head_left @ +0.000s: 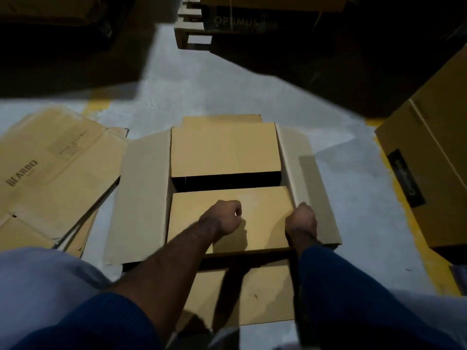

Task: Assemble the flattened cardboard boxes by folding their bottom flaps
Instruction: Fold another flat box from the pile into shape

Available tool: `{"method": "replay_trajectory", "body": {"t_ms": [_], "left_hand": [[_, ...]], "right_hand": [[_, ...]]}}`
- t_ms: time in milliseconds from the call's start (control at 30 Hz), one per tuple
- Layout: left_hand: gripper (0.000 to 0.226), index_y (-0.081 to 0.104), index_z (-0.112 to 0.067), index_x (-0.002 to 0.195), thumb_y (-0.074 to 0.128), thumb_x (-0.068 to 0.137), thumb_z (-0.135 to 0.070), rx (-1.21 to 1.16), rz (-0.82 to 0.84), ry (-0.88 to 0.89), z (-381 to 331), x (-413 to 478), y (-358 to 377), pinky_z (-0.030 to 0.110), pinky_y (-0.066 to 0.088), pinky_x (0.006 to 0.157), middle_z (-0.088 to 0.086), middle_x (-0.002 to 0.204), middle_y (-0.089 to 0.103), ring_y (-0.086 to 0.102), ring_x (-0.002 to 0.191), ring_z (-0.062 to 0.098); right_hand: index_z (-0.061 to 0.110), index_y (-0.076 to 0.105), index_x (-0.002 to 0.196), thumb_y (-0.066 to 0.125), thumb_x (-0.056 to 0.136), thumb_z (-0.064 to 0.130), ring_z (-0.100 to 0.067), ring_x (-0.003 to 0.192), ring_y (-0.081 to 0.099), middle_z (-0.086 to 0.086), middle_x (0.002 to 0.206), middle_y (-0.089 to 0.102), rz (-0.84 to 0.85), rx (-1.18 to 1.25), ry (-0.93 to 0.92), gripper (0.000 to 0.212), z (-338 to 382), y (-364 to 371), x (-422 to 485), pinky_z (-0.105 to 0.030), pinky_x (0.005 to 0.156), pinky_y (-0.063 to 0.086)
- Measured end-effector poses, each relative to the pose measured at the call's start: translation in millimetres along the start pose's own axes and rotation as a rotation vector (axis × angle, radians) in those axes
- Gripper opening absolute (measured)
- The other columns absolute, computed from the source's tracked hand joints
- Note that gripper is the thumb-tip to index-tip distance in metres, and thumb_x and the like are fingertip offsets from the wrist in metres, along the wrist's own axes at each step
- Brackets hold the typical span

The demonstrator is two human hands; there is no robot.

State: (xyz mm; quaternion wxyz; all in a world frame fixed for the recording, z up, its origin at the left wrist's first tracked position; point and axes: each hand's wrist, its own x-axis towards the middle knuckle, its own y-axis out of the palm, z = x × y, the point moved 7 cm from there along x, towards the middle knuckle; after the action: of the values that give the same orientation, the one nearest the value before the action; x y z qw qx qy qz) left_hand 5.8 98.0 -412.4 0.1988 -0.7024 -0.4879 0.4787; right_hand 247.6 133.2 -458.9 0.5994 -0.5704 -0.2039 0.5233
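Box: a cardboard box (225,157) stands on the pale floor (202,84) directly in front of the person, flaps upward, centre frame.
Inner flaps: the far flap (225,142) and near flap (262,205) are folded in flat, with a dark gap between them.
Outer flaps: the left side flap (141,193) and right side flap (310,188) lie spread outward, not yet folded.
Left hand: the left hand (222,217) rests on the near flap with fingers curled into a fist, nothing held in it.
Right hand: the right hand (302,218) sits at the near flap's right edge, against the right side flap; its fingers are hidden, so whether it grips anything cannot be told.
Sleeves: both forearms emerge from blue sleeves (341,286).
Left of box: a loose stack of flattened boxes (58,168), just beside the left side flap.
Right of box: a made-up carton (434,160) on a yellow floor line (439,274), apart from the box.
Background: a wooden pallet (187,29) and a dark carton (242,21) in shadow, well beyond the box.
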Motion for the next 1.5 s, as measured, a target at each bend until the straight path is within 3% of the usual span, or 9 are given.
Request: {"method": "replay_trajectory", "body": {"t_ms": [133,367,567,733,900,967,1067,1267,1500], "left_hand": [[0.021,0.065,-0.018,0.116,0.058,0.098,-0.027,-0.018,0.011,0.019,6.6,6.7,3.2,0.037,0.055,0.083,0.010,0.116,0.067,0.063,0.098,0.025],[0.021,0.066,-0.016,0.115,0.057,0.098,-0.027,-0.034,0.026,0.017,7.9,24.7,7.0,0.030,0.046,0.077,0.011,0.118,0.067,0.062,0.101,0.027],[0.019,0.066,-0.017,0.111,0.060,0.097,-0.029,-0.071,0.009,0.041,-0.1,38.1,-3.7,0.037,0.055,0.086,0.009,0.113,0.067,0.063,0.099,0.025],[0.018,0.065,-0.019,0.110,0.061,0.095,-0.028,-0.053,-0.023,0.064,-3.7,61.4,-14.0,0.038,0.055,0.086,0.007,0.113,0.067,0.063,0.100,0.024],[0.026,0.059,-0.019,0.119,0.059,0.096,-0.031,0.056,-0.082,0.094,-5.8,96.5,-29.2,0.041,0.053,0.091,0.006,0.118,0.060,0.059,0.107,0.027],[0.027,0.057,-0.018,0.120,0.058,0.097,-0.031,0.077,-0.105,0.092,-1.2,116.9,-38.3,0.043,0.052,0.092,0.008,0.118,0.056,0.057,0.109,0.029],[0.031,0.054,-0.020,0.125,0.058,0.098,-0.035,0.096,-0.118,0.070,10.0,146.7,-51.0,0.046,0.052,0.095,0.008,0.122,0.053,0.055,0.112,0.029],[0.031,0.055,-0.021,0.125,0.055,0.097,-0.037,0.065,-0.160,0.065,23.8,183.4,-60.8,0.046,0.054,0.092,0.006,0.120,0.054,0.056,0.109,0.028],[0.022,0.060,-0.017,0.114,0.051,0.100,-0.032,0.134,-0.053,0.081,20.7,179.0,-37.6,0.043,0.054,0.087,0.008,0.115,0.060,0.059,0.105,0.029]], "right_hand": [[0.005,0.059,0.111,0.056,0.102,0.014,-0.028,0.092,0.058,-0.016,0.112,0.062,0.008,-0.001,-0.022,0.014,0.5,2.5,17.0,-0.037,0.077,0.053],[0.004,0.068,0.111,0.062,0.098,0.014,-0.033,0.098,0.067,-0.016,0.105,0.068,-0.001,-0.122,-0.036,0.017,5.7,0.5,20.3,-0.039,0.082,0.060],[0.004,0.063,0.110,0.059,0.097,0.015,-0.029,0.083,0.063,-0.014,0.101,0.067,-0.043,-0.075,-0.059,0.017,10.2,5.4,17.4,-0.037,0.072,0.056],[0.003,0.047,0.132,0.044,0.102,0.017,-0.039,0.115,0.058,-0.020,0.129,0.056,-0.043,-0.098,-0.189,0.033,45.8,0.3,60.8,-0.045,0.088,0.051],[0.004,0.058,0.117,0.053,0.100,0.022,-0.037,0.107,0.065,-0.016,0.117,0.063,-0.035,-0.159,-0.227,0.025,104.7,-11.9,116.4,-0.041,0.082,0.052],[0.005,0.064,0.108,0.052,0.100,0.024,-0.031,0.092,0.067,-0.013,0.102,0.065,-0.084,-0.282,-0.253,0.023,125.0,-19.5,135.9,-0.037,0.071,0.052],[0.007,0.063,0.097,0.043,0.104,0.041,-0.022,0.071,0.056,-0.006,0.081,0.057,-0.128,-0.562,-0.343,0.041,145.5,-28.3,159.8,-0.034,0.065,0.041],[0.011,0.069,0.108,0.047,0.099,0.039,-0.031,0.095,0.062,-0.012,0.105,0.069,-0.129,-0.683,-0.496,0.037,150.7,-20.4,185.1,-0.035,0.073,0.038],[0.010,0.069,0.098,0.045,0.099,0.041,-0.029,0.078,0.053,-0.007,0.082,0.054,-0.144,-0.575,-0.471,0.039,147.8,-22.1,182.2,-0.034,0.069,0.041]]}}
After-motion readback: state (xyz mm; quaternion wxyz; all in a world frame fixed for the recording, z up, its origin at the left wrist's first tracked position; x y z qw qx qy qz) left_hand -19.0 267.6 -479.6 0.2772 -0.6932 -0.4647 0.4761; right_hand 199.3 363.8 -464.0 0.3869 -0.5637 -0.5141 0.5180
